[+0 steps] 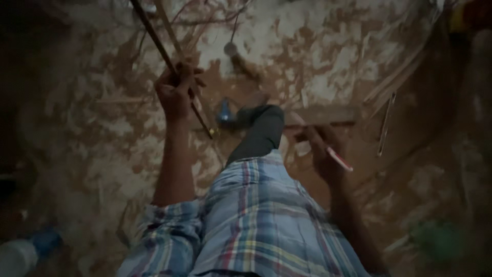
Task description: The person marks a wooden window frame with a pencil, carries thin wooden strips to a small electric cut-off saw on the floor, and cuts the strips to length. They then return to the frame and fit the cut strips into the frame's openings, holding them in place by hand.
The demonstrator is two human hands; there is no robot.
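Note:
My left hand (176, 91) is closed around a long thin stick (159, 46) that slants up to the top left, its lower end near my knee. In my right hand (322, 151) I hold a small tool with a red and white handle (340, 159), close to a flat wooden strip (323, 115) lying on the ground. My leg in dark trousers (260, 132) and a checked cloth (256, 220) lie between the two hands.
The dirt floor (102, 133) is strewn with wood shavings. More thin sticks (397, 77) lie at the right. A small blue object (224, 112) sits near my foot, a bottle (23, 251) at the bottom left, something green (435, 238) at the lower right.

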